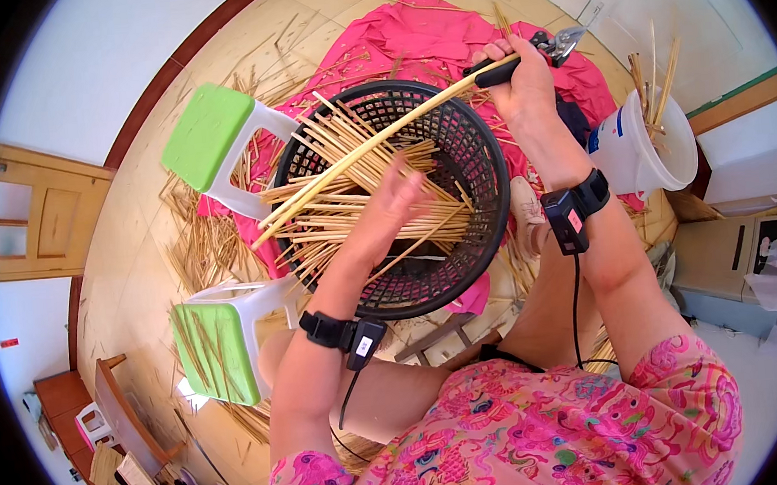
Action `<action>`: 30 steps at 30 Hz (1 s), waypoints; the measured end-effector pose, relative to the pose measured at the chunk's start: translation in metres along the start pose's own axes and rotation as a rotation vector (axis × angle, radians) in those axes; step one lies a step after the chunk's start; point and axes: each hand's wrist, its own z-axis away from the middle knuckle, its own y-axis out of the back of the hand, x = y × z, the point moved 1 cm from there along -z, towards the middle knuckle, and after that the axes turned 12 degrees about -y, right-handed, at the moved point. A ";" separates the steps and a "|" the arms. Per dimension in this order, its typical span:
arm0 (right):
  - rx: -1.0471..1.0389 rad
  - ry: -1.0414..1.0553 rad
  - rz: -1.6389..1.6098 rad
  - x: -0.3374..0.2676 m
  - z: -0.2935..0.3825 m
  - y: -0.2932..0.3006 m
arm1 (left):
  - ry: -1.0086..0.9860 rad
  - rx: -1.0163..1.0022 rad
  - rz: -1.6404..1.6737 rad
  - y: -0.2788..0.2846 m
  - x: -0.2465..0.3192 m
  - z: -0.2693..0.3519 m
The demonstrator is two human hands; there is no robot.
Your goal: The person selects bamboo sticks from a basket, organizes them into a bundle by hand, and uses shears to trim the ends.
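Note:
My right hand grips black-handled pruning shears together with long pale plant stalks. The stalks slant down to the left across a round black plastic basket. Below them my left hand, blurred, is over the basket with its fingers apart and nothing visible in it. Many cut stalks lie in the basket in crossing bundles, some sticking out past its left rim. Black bands with small devices circle both wrists.
A pink cloth lies under the basket. Two green-topped white plastic stools stand at its left, the nearer one with stalks on top. At the right, a white bucket holds upright stalks. Loose stalks litter the tiled floor.

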 end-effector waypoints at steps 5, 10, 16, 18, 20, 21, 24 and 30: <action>0.094 -0.105 -0.022 0.020 0.004 0.008 | -0.552 0.324 0.523 0.027 0.043 -0.018; 0.281 -0.237 0.089 0.067 0.024 0.026 | -0.698 0.438 0.801 0.055 0.081 -0.007; 0.196 -0.429 0.835 0.103 0.076 0.062 | -0.738 0.460 0.280 0.093 0.107 0.015; 0.059 -0.312 1.109 0.089 0.076 0.055 | -0.679 0.652 -0.191 0.089 0.105 0.015; -0.060 -0.214 1.294 0.080 0.072 0.045 | -0.492 0.665 -0.490 0.085 0.097 0.016; -0.122 -0.174 1.334 0.075 0.069 0.045 | -0.394 0.652 -0.627 0.081 0.091 0.014; -0.289 -0.085 1.427 0.065 0.066 0.039 | -0.153 0.480 -0.690 0.067 0.090 0.017; -0.356 0.109 1.501 0.043 0.069 0.034 | -0.037 0.146 -0.350 0.058 0.078 0.033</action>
